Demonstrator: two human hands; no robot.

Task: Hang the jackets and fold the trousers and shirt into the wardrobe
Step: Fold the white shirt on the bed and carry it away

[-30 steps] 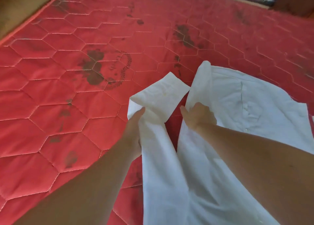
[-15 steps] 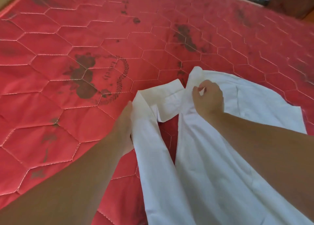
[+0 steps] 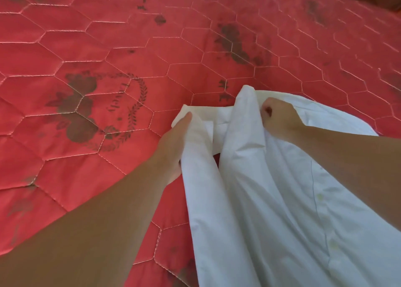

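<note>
A white shirt (image 3: 271,200) lies on a red quilted bed (image 3: 108,37), filling the lower right of the frame. The left hand (image 3: 173,143) grips its sleeve at centre. The right hand (image 3: 280,117), right of centre, is clenched on a raised fold. The hands are apart.

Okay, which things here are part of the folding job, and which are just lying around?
Part of the job:
white shirt
left hand, holding the sleeve
right hand, gripping the shirt edge

Just there:
red quilted bedcover
</note>
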